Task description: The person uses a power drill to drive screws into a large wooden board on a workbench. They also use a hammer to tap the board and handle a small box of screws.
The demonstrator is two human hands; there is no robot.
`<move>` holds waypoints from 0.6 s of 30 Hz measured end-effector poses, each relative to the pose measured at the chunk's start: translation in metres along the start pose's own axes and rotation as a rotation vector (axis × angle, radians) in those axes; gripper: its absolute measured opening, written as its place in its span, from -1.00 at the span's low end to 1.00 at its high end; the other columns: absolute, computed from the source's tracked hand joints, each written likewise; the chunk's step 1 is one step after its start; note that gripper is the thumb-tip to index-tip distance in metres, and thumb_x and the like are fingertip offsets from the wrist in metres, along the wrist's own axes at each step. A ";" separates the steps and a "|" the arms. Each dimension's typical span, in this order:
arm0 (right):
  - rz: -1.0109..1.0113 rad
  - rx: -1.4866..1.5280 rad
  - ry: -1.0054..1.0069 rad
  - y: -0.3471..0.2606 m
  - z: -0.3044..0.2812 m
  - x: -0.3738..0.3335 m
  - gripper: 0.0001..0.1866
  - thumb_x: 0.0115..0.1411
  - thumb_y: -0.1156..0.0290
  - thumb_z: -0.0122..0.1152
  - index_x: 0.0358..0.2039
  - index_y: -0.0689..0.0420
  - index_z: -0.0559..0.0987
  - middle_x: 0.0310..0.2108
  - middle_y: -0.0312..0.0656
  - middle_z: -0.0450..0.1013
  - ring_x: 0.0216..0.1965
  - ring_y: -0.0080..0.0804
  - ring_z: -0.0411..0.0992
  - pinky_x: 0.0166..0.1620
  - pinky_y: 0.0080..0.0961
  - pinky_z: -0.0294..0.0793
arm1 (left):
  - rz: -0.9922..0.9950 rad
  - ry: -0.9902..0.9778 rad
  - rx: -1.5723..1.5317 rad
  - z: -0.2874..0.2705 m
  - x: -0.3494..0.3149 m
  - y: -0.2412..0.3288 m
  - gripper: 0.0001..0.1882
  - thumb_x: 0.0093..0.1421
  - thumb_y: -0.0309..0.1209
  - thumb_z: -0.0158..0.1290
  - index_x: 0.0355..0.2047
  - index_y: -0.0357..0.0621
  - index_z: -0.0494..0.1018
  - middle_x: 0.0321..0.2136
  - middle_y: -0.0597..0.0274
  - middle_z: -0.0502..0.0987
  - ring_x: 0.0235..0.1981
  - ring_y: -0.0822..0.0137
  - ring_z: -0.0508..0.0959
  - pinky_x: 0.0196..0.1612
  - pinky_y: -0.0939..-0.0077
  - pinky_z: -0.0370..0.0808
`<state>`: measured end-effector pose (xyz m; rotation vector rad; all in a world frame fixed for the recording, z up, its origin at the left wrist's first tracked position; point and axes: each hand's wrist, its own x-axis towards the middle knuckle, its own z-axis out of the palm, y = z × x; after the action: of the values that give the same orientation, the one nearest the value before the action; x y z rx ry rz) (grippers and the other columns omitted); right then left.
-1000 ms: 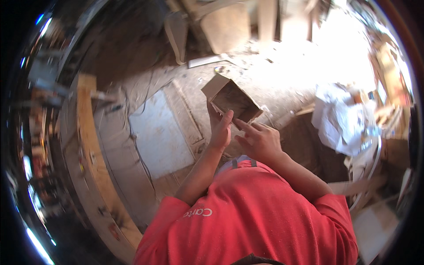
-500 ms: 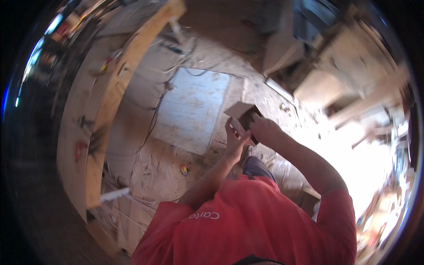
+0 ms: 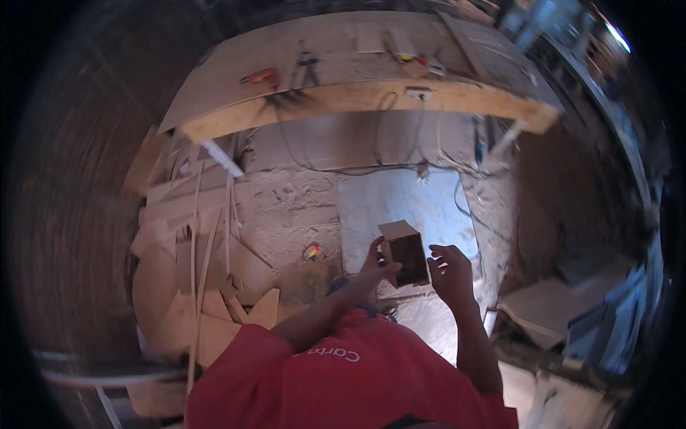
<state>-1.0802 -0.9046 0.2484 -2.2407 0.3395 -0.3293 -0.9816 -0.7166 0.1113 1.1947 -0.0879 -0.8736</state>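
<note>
A small brown cardboard box [image 3: 399,230] is in front of my chest, its top flap raised and its dark inside facing up toward me. What lies in it is too dark to make out. My left hand [image 3: 379,266] grips the box along its left side, thumb at the near edge and fingers at the side wall. Just right of the box, apart from it, is my right hand [image 3: 451,272]. Its fingers are curled in toward the thumb, and anything pinched there is too small to name.
A wooden workbench [image 3: 343,96] stands ahead, with a red power tool [image 3: 263,77] and a black clamp-like tool [image 3: 307,64] on top. Cables hang below. A pale blue-grey board [image 3: 364,196] lies on the dusty floor, left of which are wood offcuts [image 3: 264,309] and a yellow-red object [image 3: 311,251].
My right hand has come out of the box and moved to its right. My body and view have turned left, so the bench now lies across ahead. My left hand still holds the box.
</note>
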 end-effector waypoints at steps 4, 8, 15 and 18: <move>-0.033 0.005 -0.015 0.034 0.025 0.041 -0.80 0.20 0.49 0.35 -0.14 0.14 0.68 -0.30 -0.10 0.60 -0.42 -0.34 0.62 -0.37 -0.45 0.63 | 0.113 0.279 -0.060 -0.058 0.011 0.023 0.15 0.10 -0.25 0.44 0.50 0.15 -0.13 0.02 0.00 0.39 -0.06 0.15 0.57 -0.14 0.24 0.64; -0.029 0.002 -0.232 0.043 0.068 0.078 -0.78 0.18 0.42 0.39 -0.15 0.13 0.70 -0.34 -0.14 0.62 -0.42 -0.30 0.62 -0.31 -0.41 0.61 | 0.184 0.427 -0.234 -0.125 0.020 0.047 0.15 0.13 -0.25 0.43 0.52 0.19 -0.16 0.03 0.03 0.37 -0.09 0.19 0.55 -0.23 0.30 0.60; 0.041 -0.219 -0.262 0.047 0.151 0.156 -0.74 0.15 0.36 0.39 -0.16 0.18 0.71 -0.32 -0.04 0.64 -0.32 -0.22 0.64 -0.18 -0.34 0.62 | 0.122 0.543 -0.288 -0.247 0.049 0.115 0.17 0.14 -0.25 0.42 0.53 0.24 -0.19 0.06 0.08 0.36 -0.03 0.21 0.49 -0.12 0.09 0.53; 0.129 -0.231 -0.250 0.058 0.191 0.185 -0.72 0.14 0.29 0.40 -0.18 0.15 0.70 -0.34 -0.02 0.64 -0.28 -0.10 0.63 -0.14 -0.23 0.61 | 0.167 0.555 -0.280 -0.301 0.074 0.163 0.18 0.14 -0.26 0.42 0.53 0.25 -0.20 0.08 0.08 0.36 0.00 0.22 0.49 -0.09 0.09 0.54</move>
<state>-0.8498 -0.8715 0.1073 -2.4375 0.4022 0.0632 -0.6948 -0.5158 0.0979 1.1081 0.3686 -0.3709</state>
